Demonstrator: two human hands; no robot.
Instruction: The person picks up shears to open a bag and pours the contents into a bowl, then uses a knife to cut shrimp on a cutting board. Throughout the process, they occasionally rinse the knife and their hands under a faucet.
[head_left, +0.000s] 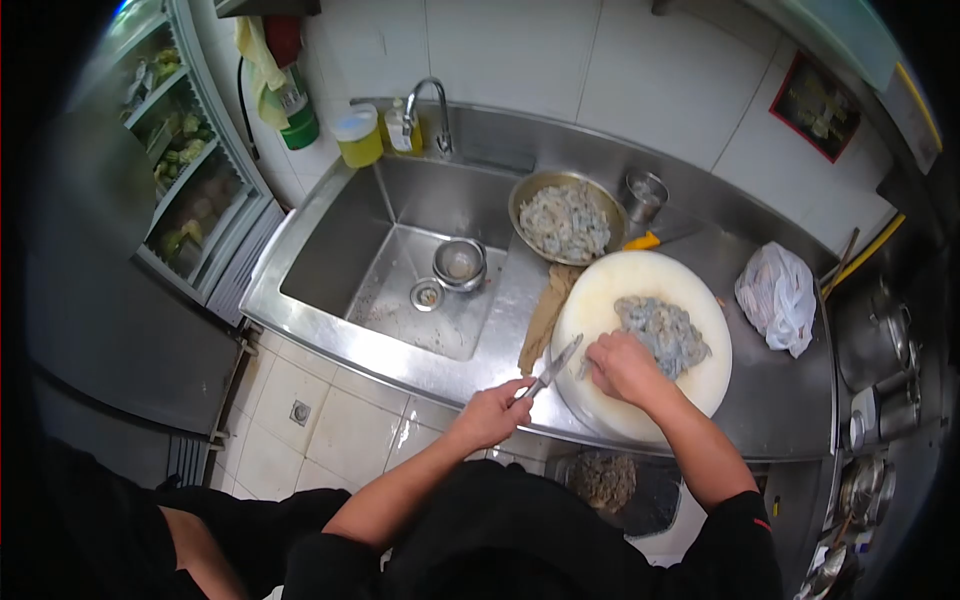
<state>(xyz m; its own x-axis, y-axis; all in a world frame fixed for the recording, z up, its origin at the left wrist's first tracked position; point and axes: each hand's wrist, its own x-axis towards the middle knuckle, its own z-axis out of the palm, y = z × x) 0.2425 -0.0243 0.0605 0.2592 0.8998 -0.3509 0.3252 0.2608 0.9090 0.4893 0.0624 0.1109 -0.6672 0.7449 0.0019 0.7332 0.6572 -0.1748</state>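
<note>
My left hand (490, 413) is wrapped round the handle of a small knife (556, 367). Its blade points up and right, over the left edge of a thick round white cutting board (590, 290). On the board lies a heap of raw grey peeled shrimp (662, 332). My right hand (622, 368) is at the left side of this heap, fingers pinched together low over the board. A bit of grey shrimp shows at the fingertips, mostly hidden by the hand. Behind the board stands a metal bowl (517, 208) full of shrimp.
Left is a steel sink (330, 265) with small bowls (460, 264) and a faucet (437, 110). A brown cloth (548, 318), a yellow-handled knife (642, 242), a metal cup (647, 197) and a plastic bag (777, 298) surround the board. A bin (650, 510) stands below; another person (110, 540) is at lower left.
</note>
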